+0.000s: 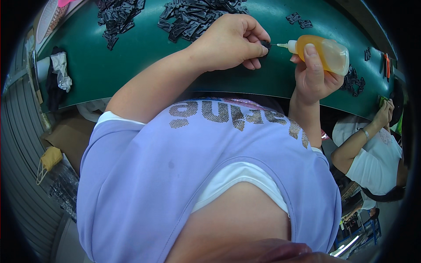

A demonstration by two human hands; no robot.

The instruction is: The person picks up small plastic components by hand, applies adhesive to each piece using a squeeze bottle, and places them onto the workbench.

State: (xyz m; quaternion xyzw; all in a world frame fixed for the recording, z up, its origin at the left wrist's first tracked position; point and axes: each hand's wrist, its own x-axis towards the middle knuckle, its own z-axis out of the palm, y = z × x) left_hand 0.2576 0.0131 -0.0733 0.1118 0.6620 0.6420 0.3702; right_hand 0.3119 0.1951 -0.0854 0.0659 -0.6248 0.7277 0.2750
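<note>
the left hand [230, 41] is curled shut around a small black part [265, 44], pinched at the fingertips, while the right hand [315, 74] is clamped on an amber squeeze bottle [326, 52] whose nozzle is aimed at that part. most of the part is hidden by the fingers. bare green belt [131, 57] is left between the hands and two heaps of black parts [193, 17] near the far edge.
</note>
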